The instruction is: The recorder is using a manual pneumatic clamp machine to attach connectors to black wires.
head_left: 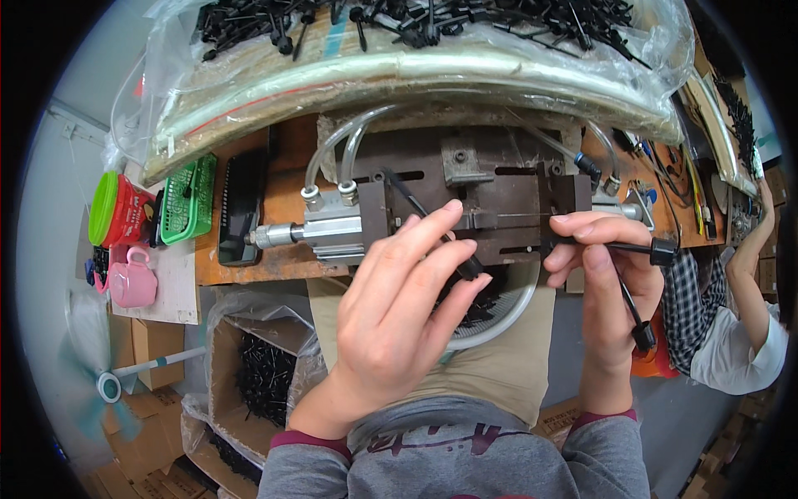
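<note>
My left hand pinches a thin black plastic rod with a round cap, its stem slanting up across the metal press fixture. At the fixture's right end my right hand holds another black capped rod lying level, and a second one hangs down from the same hand. The fixture sits on the worn wooden bench with a silver air cylinder on its left and clear hoses running up. A bowl of black parts rests on my lap, mostly hidden by my hands.
A plastic-lined tray heaped with black rods fills the bench's far side. At left are a dark phone, a green basket, a red tub with green lid and a pink cup. A box of black parts stands below; a co-worker's arm is at right.
</note>
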`<state>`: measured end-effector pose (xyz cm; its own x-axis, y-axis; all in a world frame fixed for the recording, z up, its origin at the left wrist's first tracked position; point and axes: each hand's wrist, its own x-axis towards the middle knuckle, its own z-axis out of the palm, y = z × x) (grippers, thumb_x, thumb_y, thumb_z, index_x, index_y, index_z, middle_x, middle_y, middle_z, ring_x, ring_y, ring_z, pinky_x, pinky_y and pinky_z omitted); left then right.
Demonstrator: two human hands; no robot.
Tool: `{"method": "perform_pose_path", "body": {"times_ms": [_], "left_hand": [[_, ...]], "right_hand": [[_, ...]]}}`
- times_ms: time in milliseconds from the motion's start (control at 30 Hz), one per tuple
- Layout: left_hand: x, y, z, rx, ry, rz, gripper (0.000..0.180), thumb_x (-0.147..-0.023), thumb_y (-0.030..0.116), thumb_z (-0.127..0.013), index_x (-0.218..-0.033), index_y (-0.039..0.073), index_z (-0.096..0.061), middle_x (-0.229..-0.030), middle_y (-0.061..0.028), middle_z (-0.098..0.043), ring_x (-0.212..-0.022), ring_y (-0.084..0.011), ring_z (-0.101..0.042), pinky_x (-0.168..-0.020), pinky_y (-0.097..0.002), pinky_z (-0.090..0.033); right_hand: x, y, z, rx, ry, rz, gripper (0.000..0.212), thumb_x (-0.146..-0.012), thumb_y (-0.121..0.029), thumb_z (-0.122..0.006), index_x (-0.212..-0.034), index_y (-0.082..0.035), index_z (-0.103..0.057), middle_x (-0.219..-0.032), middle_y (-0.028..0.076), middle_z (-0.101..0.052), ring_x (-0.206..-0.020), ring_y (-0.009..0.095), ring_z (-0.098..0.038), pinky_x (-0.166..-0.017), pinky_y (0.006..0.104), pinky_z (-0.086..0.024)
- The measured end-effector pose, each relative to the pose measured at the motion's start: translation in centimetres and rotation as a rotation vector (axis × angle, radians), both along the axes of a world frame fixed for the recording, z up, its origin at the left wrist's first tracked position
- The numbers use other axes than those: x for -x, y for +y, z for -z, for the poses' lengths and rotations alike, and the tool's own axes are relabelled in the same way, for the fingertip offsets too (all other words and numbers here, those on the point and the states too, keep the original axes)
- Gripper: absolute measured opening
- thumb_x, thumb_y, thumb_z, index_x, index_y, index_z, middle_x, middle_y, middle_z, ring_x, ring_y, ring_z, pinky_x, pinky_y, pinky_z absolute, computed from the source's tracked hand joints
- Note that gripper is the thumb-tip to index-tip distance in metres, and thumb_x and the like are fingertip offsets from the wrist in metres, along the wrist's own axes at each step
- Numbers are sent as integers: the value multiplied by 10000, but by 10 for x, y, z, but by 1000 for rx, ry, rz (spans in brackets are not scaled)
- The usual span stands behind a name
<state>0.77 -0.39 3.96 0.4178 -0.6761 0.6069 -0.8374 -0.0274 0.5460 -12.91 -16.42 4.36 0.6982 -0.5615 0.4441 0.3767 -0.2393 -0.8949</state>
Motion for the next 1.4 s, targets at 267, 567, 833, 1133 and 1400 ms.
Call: {"method": "perform_pose_path", "body": {"times_ms": [267,567,833,1133,1400], "left_hand": [[17,-3,39,-216,-141,31,331,-728,46,-798,-1045,-9,-723,-1286,-173,-655,-933,-278,-693,-856,-377,-566],[16,-13,31,-335,-203,-37,287,-716,89,-805,-980,9,-724,-1252,-145,-688,-741,-213,-705,-688,-303,-560],[18,-3,11,-29,588,328,395,-697,70,-878,-1062,8,-742,-1161,-159,-721,-763,-184,-722,-669,-297,-583],[14,6,11,-89,199,162,384,-685,-52,-823,-1057,10,-749,-1101,-130,-704,-901,-221,-697,-734,-297,-570],[12,-5,26,-167,-5,54,305,-685,-27,-788,-977,-18,-700,-1269,-178,-662,-953,-289,-696,-808,-355,-567]], "right_hand": [[11,-2,16,62,48,150,164,-995,9,-563,-1143,70,-598,-1090,239,-697,-842,242,-736,-737,310,-602],[12,0,18,624,228,384,179,-842,15,-751,-1019,32,-733,-1007,153,-722,-835,239,-721,-736,298,-598],[10,2,21,1076,180,315,380,-696,-15,-720,-1065,72,-739,-1047,200,-720,-896,293,-735,-763,351,-621],[5,2,33,1008,148,393,337,-766,56,-752,-1101,75,-720,-1104,240,-718,-896,283,-747,-734,312,-616],[14,5,37,729,203,361,437,-764,59,-799,-1182,22,-676,-1001,185,-756,-910,250,-758,-723,298,-603]]}}
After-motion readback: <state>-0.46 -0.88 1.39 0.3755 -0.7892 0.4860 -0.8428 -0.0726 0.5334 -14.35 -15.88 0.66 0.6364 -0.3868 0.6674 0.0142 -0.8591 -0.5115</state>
